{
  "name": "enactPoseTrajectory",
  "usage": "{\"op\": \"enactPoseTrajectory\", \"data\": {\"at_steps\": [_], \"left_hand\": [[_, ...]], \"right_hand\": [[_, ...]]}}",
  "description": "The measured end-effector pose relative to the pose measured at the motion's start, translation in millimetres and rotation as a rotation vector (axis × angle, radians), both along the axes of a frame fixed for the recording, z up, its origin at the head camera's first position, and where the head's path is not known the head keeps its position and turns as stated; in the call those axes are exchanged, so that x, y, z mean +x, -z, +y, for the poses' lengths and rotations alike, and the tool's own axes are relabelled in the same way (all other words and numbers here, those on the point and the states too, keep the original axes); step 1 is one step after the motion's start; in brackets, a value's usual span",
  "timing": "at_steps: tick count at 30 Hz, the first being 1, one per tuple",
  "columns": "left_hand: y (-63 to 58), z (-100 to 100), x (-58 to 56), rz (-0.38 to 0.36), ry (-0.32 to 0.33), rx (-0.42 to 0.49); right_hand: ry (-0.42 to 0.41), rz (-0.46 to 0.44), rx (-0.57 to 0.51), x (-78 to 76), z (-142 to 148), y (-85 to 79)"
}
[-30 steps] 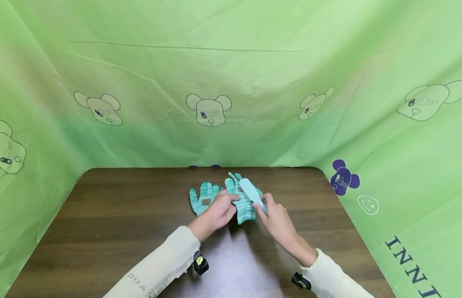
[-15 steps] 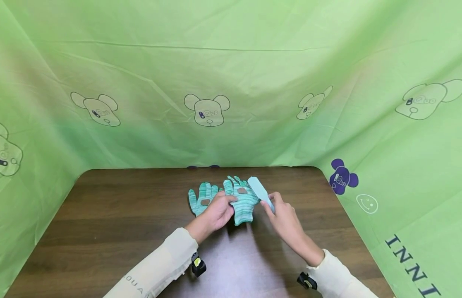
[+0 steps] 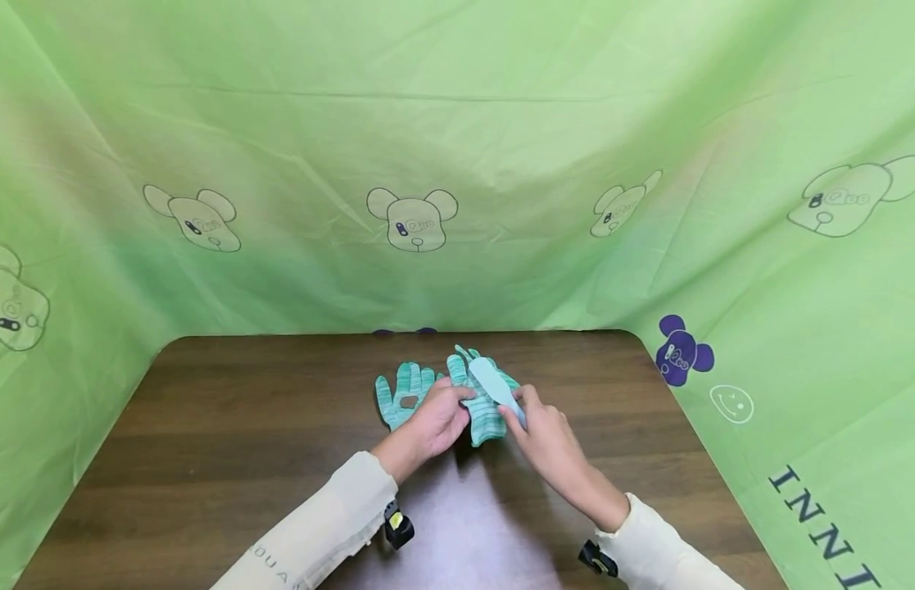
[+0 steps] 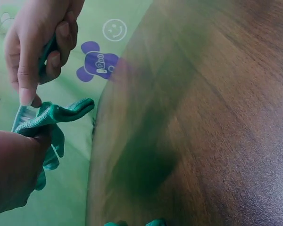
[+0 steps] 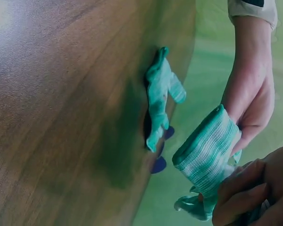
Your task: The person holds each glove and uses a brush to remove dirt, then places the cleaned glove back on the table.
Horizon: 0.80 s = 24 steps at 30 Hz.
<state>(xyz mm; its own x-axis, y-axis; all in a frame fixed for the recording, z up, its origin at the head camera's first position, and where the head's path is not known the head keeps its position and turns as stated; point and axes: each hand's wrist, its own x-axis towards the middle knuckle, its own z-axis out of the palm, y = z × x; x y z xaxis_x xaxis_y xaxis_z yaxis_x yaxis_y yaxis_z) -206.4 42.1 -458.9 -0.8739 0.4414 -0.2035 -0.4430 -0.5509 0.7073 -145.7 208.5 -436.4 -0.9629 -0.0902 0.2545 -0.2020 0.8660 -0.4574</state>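
We've L hand [image 3: 441, 416] pinching a green-and-white striped knit glove [image 3: 488, 422] at its side, held above the dark brown wood-grain table [image 3: 243, 467]; R hand [image 3: 549, 438] grips a pale-blue flat-backed brush [image 3: 490, 380], whitish bristles [image 4: 28, 114] against the knit; 2nd green striped knit glove [image 3: 404, 378] lies on table just beyond L hand; if we press too hard, the limp cloth'd prob. fold or slip our pinch; bristles might snag loops too.

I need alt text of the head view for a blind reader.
The left hand holds a green glove; the right hand holds a blue brush over it. Another glove lies on the table; a green curtain hangs behind.
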Motion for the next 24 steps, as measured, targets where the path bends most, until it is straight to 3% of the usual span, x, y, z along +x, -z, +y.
{"op": "enactPoseTrajectory", "data": {"at_steps": [7, 14, 20, 24], "left_hand": [[-1.0, -1.2, -0.6, 0.009, -0.021, 0.016], [-3.1, -1.4, -2.2, -0.028, -0.003, 0.036], [2.8, -6.2, 2.4, -0.006, 0.015, 0.037], [0.6, -6.5, 1.3, 0.001, 0.007, 0.032]], "right_hand": [[0.027, 0.062, 0.02, -0.1, 8.1, -2.7], [0.045, 0.026, -0.006, 1.1, 12.8, -4.6], [0.072, 0.02, -0.013, 0.9, 14.2, -8.6], [0.028, -0.008, -0.047, 2.0, 10.2, -11.8]]}}
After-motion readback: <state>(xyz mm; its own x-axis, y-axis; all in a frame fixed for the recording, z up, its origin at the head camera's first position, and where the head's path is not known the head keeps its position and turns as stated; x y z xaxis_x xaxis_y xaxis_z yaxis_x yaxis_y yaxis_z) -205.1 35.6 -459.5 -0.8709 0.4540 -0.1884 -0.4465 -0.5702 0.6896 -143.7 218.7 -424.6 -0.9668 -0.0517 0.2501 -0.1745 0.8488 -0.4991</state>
